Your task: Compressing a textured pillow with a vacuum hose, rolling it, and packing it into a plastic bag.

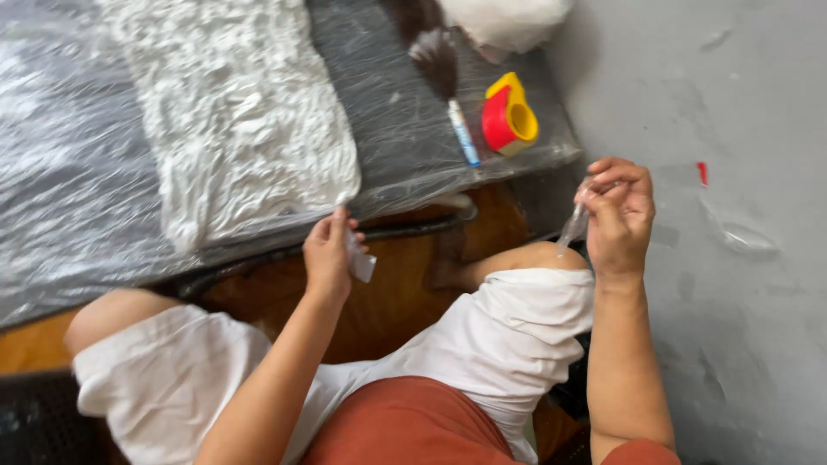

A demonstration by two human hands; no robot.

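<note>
At the near edge of the desk point(77, 172), which is wrapped in clear plastic film, the person's left hand point(327, 254) is pinching a small pale slip point(360, 258) that looks like paper or tape, grip closed on it just below the corner of the white fluffy pad point(241, 112). Out to the right, near the grey wall point(732, 129), the right hand point(618, 211) is holding up a thin strip of clear tape point(573, 228), fingertips closed on its upper end while the rest is hanging down toward the knee. Beyond that grip, on the desk, a red and yellow tape dispenser point(508, 116) is lying beside a feather brush point(444, 77). To my eye the taping step is under way, with a piece just pulled free. The next move seems to call for keeping the strip from folding on itself.
</note>
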